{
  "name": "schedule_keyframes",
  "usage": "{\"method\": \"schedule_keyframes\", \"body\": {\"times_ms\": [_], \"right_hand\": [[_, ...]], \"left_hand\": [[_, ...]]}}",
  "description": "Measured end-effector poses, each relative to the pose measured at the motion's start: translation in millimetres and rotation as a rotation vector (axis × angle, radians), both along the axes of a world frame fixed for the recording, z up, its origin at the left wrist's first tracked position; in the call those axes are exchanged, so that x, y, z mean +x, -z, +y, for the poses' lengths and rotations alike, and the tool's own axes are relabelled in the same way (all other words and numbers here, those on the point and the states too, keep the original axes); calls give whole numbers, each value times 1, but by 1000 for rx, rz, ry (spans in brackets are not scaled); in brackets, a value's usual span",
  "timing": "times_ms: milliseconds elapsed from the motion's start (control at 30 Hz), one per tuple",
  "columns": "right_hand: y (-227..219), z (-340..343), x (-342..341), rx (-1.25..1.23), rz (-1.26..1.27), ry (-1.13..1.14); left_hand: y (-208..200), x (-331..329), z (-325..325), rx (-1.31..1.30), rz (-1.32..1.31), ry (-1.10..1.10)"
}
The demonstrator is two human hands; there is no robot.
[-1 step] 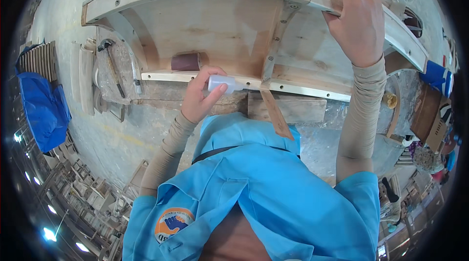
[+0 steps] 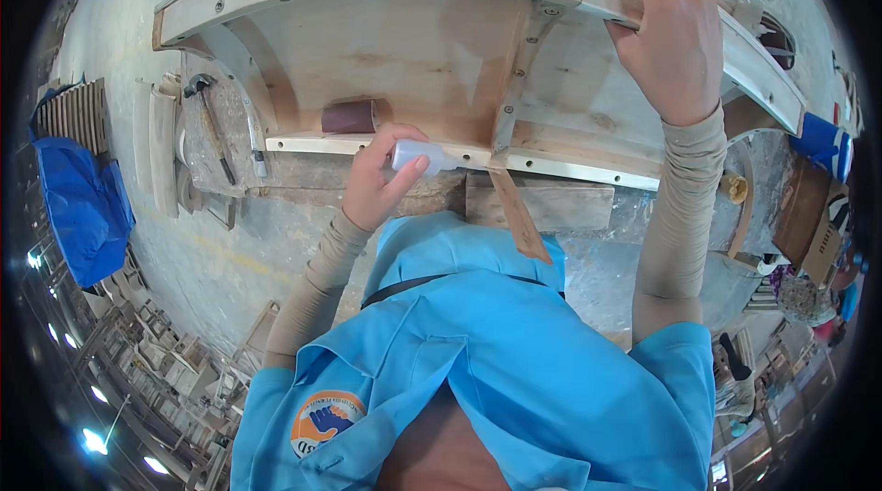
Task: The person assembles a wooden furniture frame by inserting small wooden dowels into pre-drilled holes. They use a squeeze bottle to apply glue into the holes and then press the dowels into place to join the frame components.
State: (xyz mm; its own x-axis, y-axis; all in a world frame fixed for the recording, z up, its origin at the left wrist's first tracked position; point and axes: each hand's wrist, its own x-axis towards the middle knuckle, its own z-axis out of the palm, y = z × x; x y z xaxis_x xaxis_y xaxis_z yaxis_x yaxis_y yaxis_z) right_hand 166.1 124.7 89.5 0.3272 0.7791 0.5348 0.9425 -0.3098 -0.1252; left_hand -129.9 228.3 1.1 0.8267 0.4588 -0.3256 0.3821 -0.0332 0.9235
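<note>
A wooden frame with a curved far rail, a panel and a middle brace stands before me. My left hand is wrapped round a small whitish squeeze bottle, tipped on its side. Its thin nozzle points right, at the foot of the brace on the near rail; whether the tip touches is too small to tell. My right hand grips the far rail right of the brace, fingers over the top and thumb at the near side. From the brace's foot a brown wooden strip slants toward me.
A curled maroon sheet, like sandpaper, lies inside the frame. At left are a hammer, a brush-like tool and a blue sheet. A plank lies below the near rail, and a cardboard box stands at right.
</note>
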Motion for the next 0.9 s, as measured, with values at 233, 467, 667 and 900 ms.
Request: {"method": "schedule_keyframes", "body": {"times_ms": [233, 467, 667, 900], "right_hand": [[-1, -2, 4, -47, 71, -9], [-1, -2, 4, -49, 69, -7], [-2, -2, 4, -49, 75, -8], [1, 0, 5, -18, 54, -22]], "left_hand": [[9, 10, -6, 228, -42, -2], [6, 16, -9, 353, -64, 65], [5, 19, -12, 406, -80, 79], [1, 21, -9, 470, -63, 143]]}}
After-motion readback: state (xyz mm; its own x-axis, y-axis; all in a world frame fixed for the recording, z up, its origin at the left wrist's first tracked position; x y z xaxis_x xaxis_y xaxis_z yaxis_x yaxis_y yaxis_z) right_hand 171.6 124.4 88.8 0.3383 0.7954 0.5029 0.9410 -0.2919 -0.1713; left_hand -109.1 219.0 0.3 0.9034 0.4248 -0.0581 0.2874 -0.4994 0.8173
